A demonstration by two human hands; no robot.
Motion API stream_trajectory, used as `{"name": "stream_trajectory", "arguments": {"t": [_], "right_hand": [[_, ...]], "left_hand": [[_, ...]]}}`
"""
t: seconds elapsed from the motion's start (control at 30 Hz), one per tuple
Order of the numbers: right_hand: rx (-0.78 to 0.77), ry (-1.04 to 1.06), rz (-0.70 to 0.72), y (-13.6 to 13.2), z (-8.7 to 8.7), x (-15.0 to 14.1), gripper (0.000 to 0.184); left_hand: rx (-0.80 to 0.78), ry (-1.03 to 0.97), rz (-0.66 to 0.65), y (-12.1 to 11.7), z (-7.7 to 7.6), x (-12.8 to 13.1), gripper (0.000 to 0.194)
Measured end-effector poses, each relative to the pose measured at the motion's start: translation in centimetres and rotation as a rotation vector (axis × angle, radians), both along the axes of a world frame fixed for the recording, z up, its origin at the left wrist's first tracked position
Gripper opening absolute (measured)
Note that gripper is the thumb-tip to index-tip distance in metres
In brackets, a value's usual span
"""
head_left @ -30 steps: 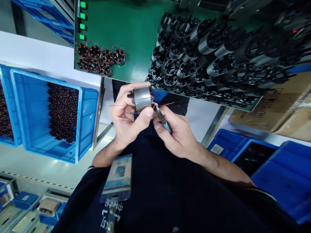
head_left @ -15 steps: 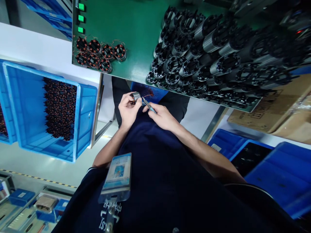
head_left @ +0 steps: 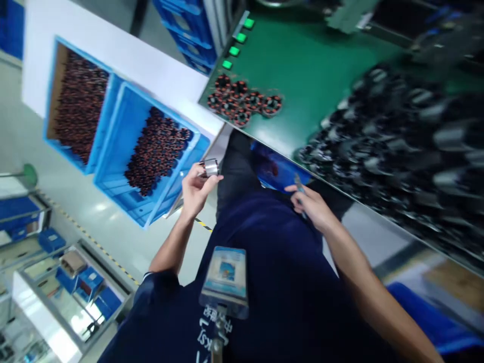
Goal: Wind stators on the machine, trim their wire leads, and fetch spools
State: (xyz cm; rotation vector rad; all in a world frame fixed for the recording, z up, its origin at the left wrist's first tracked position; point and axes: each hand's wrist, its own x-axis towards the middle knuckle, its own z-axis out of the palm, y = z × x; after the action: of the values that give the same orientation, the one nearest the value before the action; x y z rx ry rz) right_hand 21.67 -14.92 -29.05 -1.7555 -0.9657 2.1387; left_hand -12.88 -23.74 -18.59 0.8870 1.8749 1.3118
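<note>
My left hand point(head_left: 195, 191) grips a small steel motor stator point(head_left: 210, 168) by its ends, with fingers curled around it and the stator's steel side showing. My right hand point(head_left: 310, 206) sits well to the right, shut on small blue-handled pliers point(head_left: 300, 188), whose jaws point up and away from me. The pliers are apart from the stator. A blue bin point(head_left: 276, 169) lies just beyond my lap, between my hands and the table edge.
A green-topped bench point(head_left: 302, 65) carries copper-wound stators point(head_left: 242, 103) and a blurred mass of black stators point(head_left: 397, 141). Blue crates point(head_left: 151, 151) of copper-wound parts stand to the left. An ID badge point(head_left: 227, 275) hangs on my dark shirt.
The view has swung and tilted, with blur at the right. My hands have parted: the stator moved left, away from the pliers. The copper wire seen earlier no longer shows.
</note>
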Motion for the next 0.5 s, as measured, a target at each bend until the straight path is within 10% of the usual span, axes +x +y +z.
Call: {"name": "stream_trajectory", "arguments": {"t": [0.1,0.2,0.5], "right_hand": [[-0.027,0.036,-0.053,-0.7,-0.9,1.5,0.026],[-0.021,0.095,-0.035,-0.9,-0.9,1.9,0.008],[0.113,0.071,0.105,0.5,0.2,-1.7,0.012]], "left_hand": [[-0.060,0.604,-0.009,-3.5,5.2,-8.3,0.037],[-0.374,0.927,-0.141,-7.1,7.1,-15.8,0.023],[-0.987,0.982,-0.549,-11.7,-0.7,-22.1,0.024]]}}
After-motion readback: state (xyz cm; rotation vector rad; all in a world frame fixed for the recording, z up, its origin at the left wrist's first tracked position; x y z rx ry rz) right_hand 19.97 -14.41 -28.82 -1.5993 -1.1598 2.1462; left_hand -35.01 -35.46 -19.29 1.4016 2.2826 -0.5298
